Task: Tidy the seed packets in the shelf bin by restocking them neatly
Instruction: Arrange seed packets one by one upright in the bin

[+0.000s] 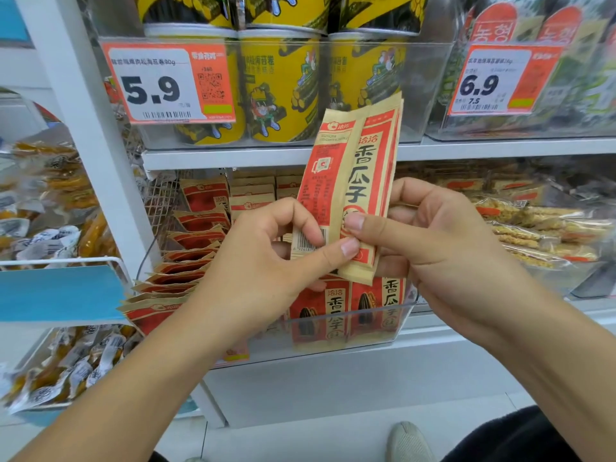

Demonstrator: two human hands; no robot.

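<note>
On the left I see loose snack bags (50,201) on the neighbouring shelf, then a 5.9 price tag (168,82) over yellow tubs (278,91). My left hand (266,265) pinches the lower edge of two upright seed packets (353,181), thumb on the front near the barcode, fingers (283,211) curled behind. My right hand (443,241) grips the same pair from the other side, thumb pressed on the front. Below them sits the clear shelf bin (376,328) (more packets stand inside, tilted rows at its left). Farther right hangs a 6.9 tag (500,80).
</note>
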